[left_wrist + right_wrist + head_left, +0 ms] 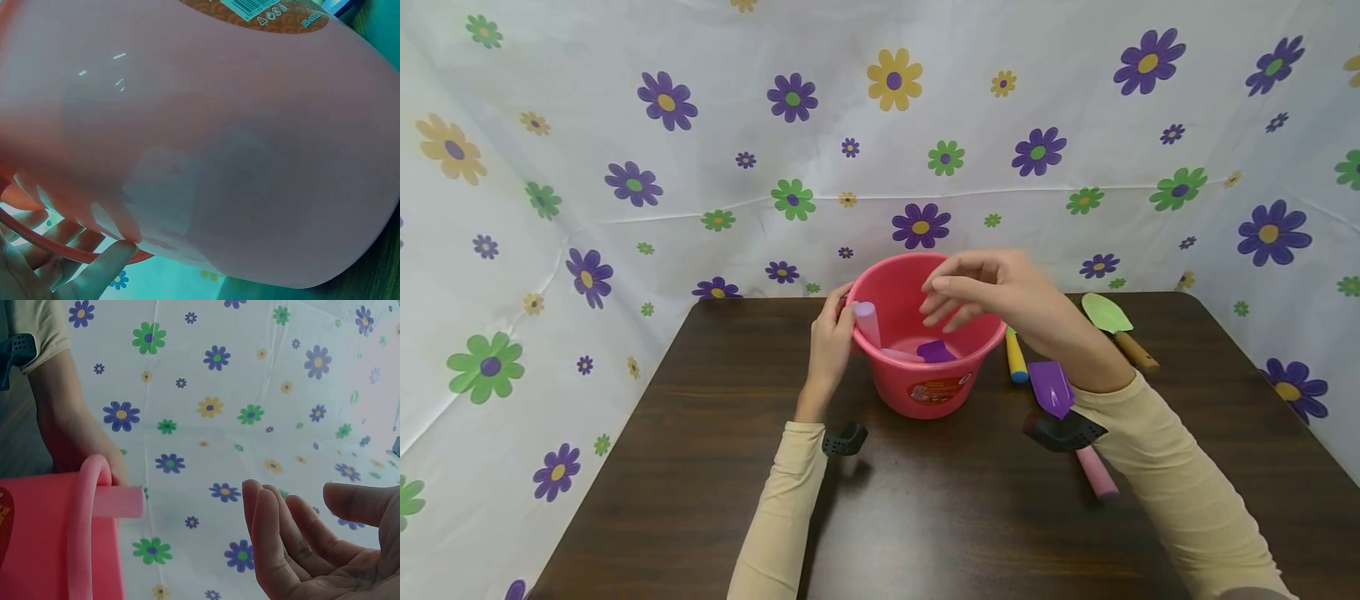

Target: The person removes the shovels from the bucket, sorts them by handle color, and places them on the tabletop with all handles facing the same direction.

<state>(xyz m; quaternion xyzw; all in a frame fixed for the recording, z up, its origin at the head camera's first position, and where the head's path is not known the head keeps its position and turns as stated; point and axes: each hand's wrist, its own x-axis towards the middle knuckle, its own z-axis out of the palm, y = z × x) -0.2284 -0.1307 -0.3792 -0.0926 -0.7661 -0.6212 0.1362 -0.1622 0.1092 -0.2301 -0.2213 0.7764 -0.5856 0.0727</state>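
Note:
A pink bucket (925, 387) with an orange-red label stands upright on the table. My left hand (831, 342) grips its left side at the rim; in the left wrist view the thumb (112, 265) lies against the wall, with the fingers by the red handle (62, 250). A pale pink tool handle (867, 321) leans on the rim inside, and a purple piece (936, 351) lies lower in the bucket. Over the bucket's right part hovers my right hand (992, 292), holding nothing, its fingers loosely bent and thumb apart in the right wrist view.
Right of the bucket lie a purple toy shovel (1051, 387) with a pink handle (1097, 471), a yellow handle with a blue end (1017, 358), and a green trowel (1107, 312) with a wooden handle. A flowered white sheet (715, 167) hangs behind the dark table (700, 467).

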